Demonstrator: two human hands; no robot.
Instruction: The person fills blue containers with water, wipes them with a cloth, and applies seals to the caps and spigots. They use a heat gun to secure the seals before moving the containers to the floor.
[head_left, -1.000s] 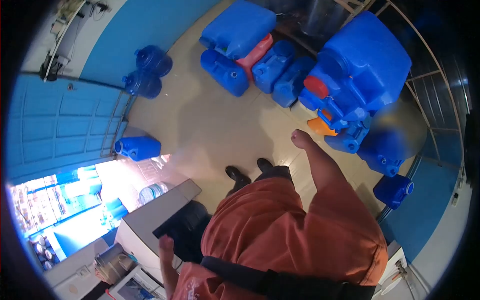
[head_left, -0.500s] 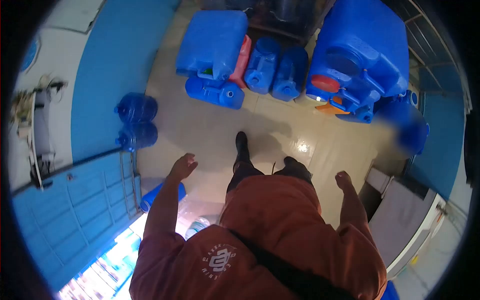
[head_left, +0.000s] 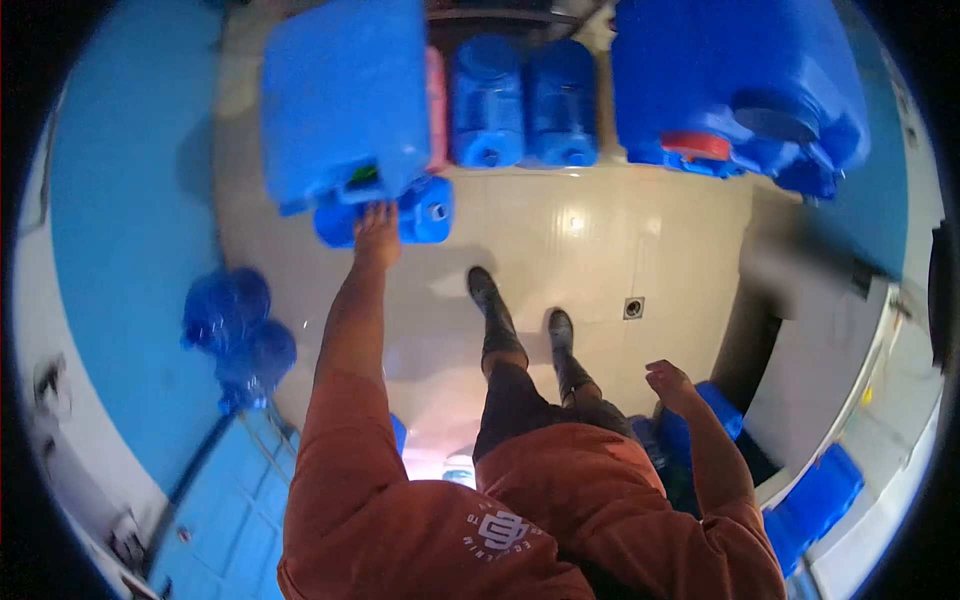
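My left hand reaches forward with its fingers stretched out, at the lower edge of a large blue container, close to its handle. The fingertips appear to touch it. Beneath that container lies a smaller blue jug, partly covered by the container and my hand. My right hand hangs at my right side, fingers loosely bent and apart, holding nothing. A pinkish-red container shows behind the large one, beside two blue jugs.
More large blue containers, one with a red cap, stand front right. Clear blue bottles are by the left wall. A floor drain lies right of my boots. Blue containers stand at the lower right.
I have moved nearer the large blue container. My left hand has gone forward to its lower edge. The view has shifted, and the drain now shows.
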